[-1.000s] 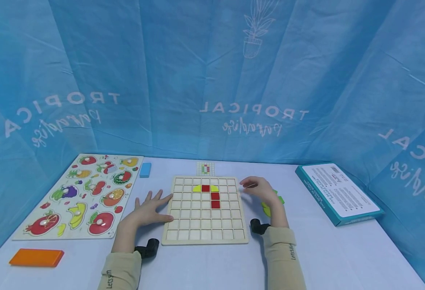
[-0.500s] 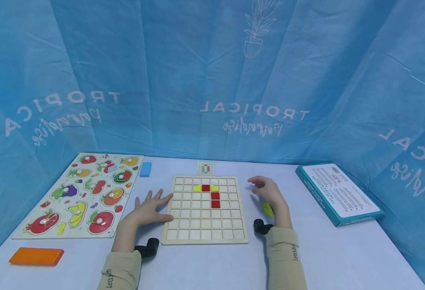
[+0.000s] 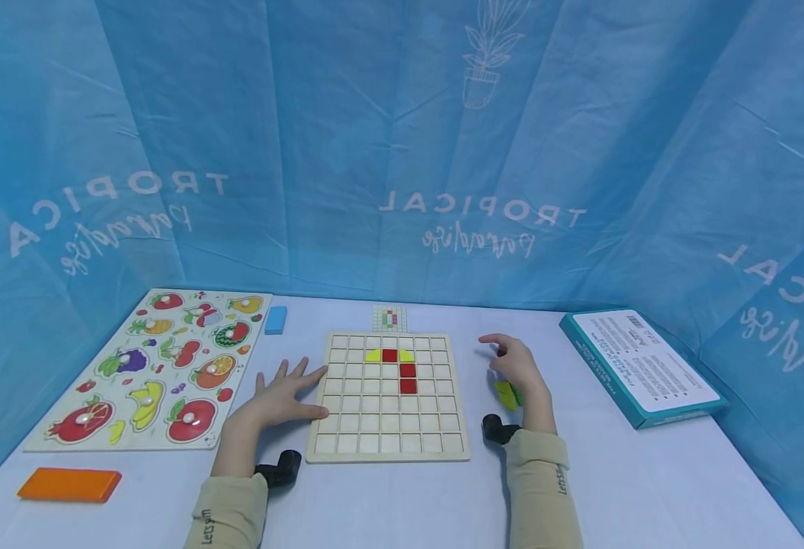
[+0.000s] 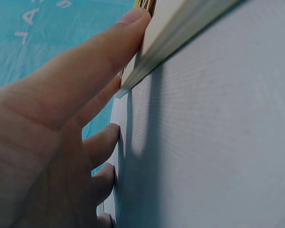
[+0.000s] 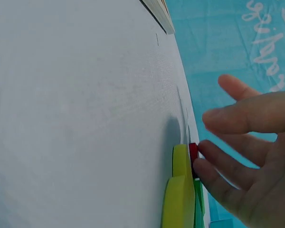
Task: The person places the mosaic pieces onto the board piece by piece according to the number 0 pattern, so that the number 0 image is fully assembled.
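A pale wooden grid board lies in the middle of the table. Set in its squares are red square tiles and two yellow pieces with curved edges. My left hand has its fingers spread, with thumb and index fingertips on the board's left edge. To the right of the board, my right hand is over loose pieces and holds nothing; its index finger points out. In the right wrist view, yellow pieces, a red piece and green pieces stand right by its lower fingertips.
A small pattern card lies behind the board. On the left are a fruit puzzle, a blue block and an orange block. A teal box lies at the right. A blue curtain hangs behind the table.
My right hand has drawn a little to the right, away from the board, and its index finger has straightened. The left hand stays at the board's edge.
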Motion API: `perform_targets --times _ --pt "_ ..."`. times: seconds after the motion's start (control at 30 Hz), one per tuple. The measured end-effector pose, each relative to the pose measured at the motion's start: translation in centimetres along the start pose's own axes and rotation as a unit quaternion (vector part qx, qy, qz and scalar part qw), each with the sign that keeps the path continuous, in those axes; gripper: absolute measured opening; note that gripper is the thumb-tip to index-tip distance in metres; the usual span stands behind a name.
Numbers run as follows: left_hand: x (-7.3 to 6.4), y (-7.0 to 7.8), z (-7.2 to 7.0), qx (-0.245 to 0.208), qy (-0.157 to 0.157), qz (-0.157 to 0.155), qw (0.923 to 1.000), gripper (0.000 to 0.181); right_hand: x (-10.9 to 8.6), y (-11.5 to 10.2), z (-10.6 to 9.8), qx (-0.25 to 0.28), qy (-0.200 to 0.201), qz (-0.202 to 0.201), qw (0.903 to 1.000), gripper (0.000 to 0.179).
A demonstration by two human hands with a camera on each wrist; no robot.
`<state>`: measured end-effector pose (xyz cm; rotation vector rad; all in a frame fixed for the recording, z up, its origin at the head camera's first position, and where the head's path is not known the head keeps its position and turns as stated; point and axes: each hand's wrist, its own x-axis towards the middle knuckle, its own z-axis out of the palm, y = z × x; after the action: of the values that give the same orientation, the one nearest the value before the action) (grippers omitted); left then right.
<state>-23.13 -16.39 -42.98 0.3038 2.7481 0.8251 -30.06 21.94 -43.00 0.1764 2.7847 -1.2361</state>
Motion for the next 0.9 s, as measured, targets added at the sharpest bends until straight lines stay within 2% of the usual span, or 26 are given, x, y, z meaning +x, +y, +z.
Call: perform_targets --times 0.3,0.5,0.63,0.9 --pt "0.08 -0.1 0.07 0.006 0.002 0.0 1.0 0.086 -0.21 -0.26 -0.11 0.03 0.0 0.019 0.9994 0.044" --pt "0.02 -0.05 0.05 0.002 0.002 0.0 1.0 0.086 -0.27 -0.14 -0.18 0.006 0.005 0.02 0.9998 0.044" --pt "0.02 -0.03 0.04 0.003 0.003 0.0 1.0 0.085 -0.2 0.01 -0.12 0.012 0.007 0.017 0.9998 0.043" --pt "0.09 0.01 0.11 0.004 -0.001 -0.004 1.0 0.085 -0.3 0.37 -0.26 -0.041 0.018 0.025 0.9987 0.047"
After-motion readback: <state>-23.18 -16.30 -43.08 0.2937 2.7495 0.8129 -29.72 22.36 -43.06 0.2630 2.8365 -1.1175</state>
